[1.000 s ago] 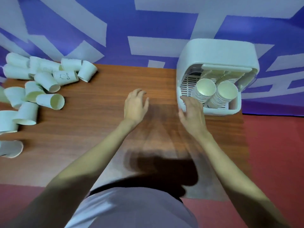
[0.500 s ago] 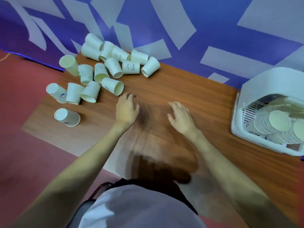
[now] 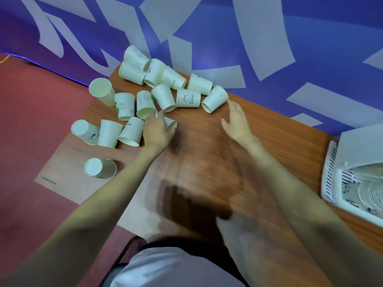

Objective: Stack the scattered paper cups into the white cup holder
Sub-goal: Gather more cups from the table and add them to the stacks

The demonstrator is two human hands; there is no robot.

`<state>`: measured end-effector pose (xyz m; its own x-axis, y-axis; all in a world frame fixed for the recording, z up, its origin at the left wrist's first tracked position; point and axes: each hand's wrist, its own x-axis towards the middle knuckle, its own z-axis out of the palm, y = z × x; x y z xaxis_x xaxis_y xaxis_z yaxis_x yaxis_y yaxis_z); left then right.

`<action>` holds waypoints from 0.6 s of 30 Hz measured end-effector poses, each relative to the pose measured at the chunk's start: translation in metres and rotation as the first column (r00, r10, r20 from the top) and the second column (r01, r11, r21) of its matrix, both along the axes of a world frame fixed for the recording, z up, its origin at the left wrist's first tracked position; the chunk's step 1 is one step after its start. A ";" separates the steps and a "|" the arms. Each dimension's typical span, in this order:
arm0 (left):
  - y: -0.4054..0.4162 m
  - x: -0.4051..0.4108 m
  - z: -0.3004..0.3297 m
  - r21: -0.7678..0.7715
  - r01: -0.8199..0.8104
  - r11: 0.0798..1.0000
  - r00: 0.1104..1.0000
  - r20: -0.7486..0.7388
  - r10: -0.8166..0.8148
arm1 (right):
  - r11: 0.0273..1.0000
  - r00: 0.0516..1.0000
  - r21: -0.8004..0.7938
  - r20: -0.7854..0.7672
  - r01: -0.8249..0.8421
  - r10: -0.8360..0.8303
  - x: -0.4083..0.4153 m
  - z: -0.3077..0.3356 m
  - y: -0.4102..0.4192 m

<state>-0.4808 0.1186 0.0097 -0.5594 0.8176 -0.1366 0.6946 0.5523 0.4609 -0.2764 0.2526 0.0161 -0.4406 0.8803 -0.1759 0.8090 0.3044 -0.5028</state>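
Several white paper cups lie scattered at the table's far left, among them one marked "Bear" [image 3: 188,98] and one standing upside down [image 3: 100,168]. My left hand [image 3: 158,131] lies over a fallen paper cup [image 3: 171,124], fingers curled round it; only the cup's rim shows by my thumb. My right hand [image 3: 236,121] hovers open with straight fingers, its tips just right of another lying cup [image 3: 214,99]. The white cup holder [image 3: 333,183] sits at the right edge with stacked cups [image 3: 371,193] inside, partly cut off.
The wooden table [image 3: 207,162] ends at the left over a red floor [image 3: 31,141]; one cup [image 3: 101,91] sits right at that edge. A blue and white wall [image 3: 269,48] stands directly behind the table.
My view swung left, away from the cup holder. Both hands moved forward and left to the pile; my left hand has come down onto a cup, and my right hand reached the rightmost one.
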 end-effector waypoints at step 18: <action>-0.010 0.013 0.005 -0.080 0.202 0.976 0.979 -0.012 -0.204 | 0.968 0.958 -0.053 -0.143 0.245 -0.250 -0.018 -0.034 0.041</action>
